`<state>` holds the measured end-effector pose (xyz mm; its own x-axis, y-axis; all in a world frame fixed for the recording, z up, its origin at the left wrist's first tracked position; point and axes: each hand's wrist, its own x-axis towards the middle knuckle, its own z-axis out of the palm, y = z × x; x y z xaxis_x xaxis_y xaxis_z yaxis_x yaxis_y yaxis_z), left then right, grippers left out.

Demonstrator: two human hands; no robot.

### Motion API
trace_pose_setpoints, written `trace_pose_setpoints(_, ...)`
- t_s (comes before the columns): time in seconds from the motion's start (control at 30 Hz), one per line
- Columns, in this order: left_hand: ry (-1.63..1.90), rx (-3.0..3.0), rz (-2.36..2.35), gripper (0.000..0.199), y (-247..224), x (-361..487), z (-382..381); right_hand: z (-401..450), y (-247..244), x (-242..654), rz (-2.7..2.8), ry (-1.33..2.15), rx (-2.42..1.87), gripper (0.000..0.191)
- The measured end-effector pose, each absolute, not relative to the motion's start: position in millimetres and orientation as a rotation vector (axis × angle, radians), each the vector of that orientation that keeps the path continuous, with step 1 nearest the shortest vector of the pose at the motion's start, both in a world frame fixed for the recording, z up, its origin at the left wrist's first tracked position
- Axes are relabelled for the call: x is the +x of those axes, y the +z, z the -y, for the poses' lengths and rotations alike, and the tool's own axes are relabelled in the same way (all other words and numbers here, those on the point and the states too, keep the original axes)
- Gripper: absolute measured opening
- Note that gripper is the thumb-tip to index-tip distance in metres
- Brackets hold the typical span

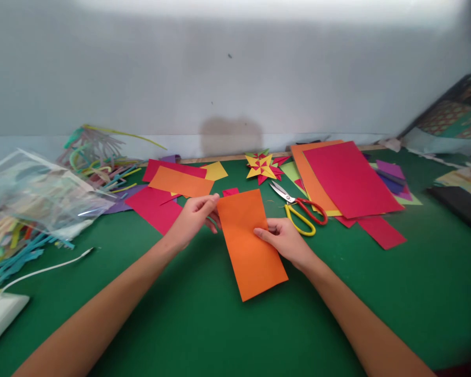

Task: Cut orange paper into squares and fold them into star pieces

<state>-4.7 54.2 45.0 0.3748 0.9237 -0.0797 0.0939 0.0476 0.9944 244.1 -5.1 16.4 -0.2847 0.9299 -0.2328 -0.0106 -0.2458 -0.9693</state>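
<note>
An orange sheet of paper is held up in front of me over the green table, tilted a little. My left hand pinches its upper left corner between thumb and fingers. On the right edge, my right hand grips the sheet, thumb on the front and fingers behind. Just beyond the right hand lie scissors with one red and one yellow handle loop, their blades slightly apart. A small pink-red paper piece shows behind the top of the sheet.
Folded paper stars sit near the wall. Red and orange sheets lie at the back left, with a larger red sheet on a stack at right. Pipe cleaners, a clear plastic bag and a white cable are left.
</note>
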Motion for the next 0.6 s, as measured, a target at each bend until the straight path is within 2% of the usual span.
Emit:
trace_pose_setpoints(0.13, 0.82, 1.514, -1.044, 0.031, 45.7, -3.8, -50.6, 5.7, 19.3, 242.4, 1.248, 1.625, -1.15, 0.032)
trace_pose_setpoints(0.37, 0.699, 1.634, -1.004, 0.029, 47.2, 10.0, -33.0, 4.2, 26.8, 252.3, 1.235, 1.168, -1.243, 0.027)
trace_pose_setpoints(0.6, 0.715, 1.487, -0.963, 0.027, 47.1, 17.2, -27.5, 8.9, 32.3, 252.1, 1.227, 1.069, -1.238, 0.025)
